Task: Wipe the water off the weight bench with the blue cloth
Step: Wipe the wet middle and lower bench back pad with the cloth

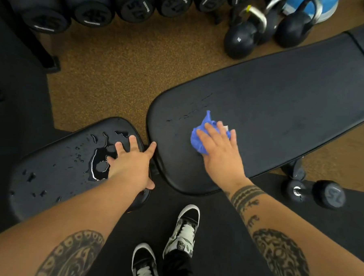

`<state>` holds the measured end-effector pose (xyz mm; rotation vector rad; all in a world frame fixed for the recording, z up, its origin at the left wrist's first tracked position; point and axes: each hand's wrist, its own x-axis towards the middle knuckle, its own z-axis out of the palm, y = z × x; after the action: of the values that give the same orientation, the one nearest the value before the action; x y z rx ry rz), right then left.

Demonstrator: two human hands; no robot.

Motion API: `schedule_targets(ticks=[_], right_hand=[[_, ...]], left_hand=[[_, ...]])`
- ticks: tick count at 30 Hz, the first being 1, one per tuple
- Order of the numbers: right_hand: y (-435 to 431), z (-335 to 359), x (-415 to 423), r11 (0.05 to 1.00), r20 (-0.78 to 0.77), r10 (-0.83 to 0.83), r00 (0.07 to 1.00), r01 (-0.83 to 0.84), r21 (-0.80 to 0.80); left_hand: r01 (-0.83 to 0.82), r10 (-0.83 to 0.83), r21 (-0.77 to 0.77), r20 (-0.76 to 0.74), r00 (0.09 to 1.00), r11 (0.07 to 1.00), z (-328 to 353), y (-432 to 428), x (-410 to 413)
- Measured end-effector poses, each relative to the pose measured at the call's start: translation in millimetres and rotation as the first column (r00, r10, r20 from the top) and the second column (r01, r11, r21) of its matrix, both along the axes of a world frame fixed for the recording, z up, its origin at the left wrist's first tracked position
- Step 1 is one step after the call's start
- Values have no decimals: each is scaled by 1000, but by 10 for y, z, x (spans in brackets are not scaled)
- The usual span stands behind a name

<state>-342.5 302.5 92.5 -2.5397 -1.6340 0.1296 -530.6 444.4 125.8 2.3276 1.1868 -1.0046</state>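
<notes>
A person's right hand (217, 147) presses a crumpled blue cloth (200, 136) flat against the long back pad (284, 96) of a black weight bench, fingers spread over the cloth near the pad's near-left end, where faint streaks of moisture (188, 115) show just beyond it. The left hand (131, 162), open and holding nothing, rests fingers splayed on the smaller seat pad (59, 173) to the left, beside a large puddle (100, 165) and scattered droplets. Kettlebells (267, 30) stand on the far floor, dumbbells (95, 8) line a rack at far left, and one dumbbell (313, 192) lies at near right.
</notes>
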Motion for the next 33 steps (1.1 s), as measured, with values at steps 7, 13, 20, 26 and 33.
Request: schedule_targets(ticks=[7, 13, 20, 26, 33], right_hand=[[789, 19, 187, 971, -82, -229, 970, 234, 50], [462, -37, 30, 990, -36, 142, 989, -141, 24], [833, -15, 433, 958, -10, -271, 962, 271, 89], [1076, -60, 87, 1000, 27, 20, 999, -20, -9], [444, 103, 493, 996, 25, 87, 996, -86, -31]], left_hand=[[-1, -42, 192, 216, 975, 981, 11, 253, 198], [-32, 7, 78, 301, 954, 996, -235, 475, 261], [-25, -23, 125, 369, 929, 992, -389, 443, 178], [-28, -20, 129, 353, 935, 991, -406, 448, 187], [-34, -9, 115, 357, 934, 993, -414, 460, 175]])
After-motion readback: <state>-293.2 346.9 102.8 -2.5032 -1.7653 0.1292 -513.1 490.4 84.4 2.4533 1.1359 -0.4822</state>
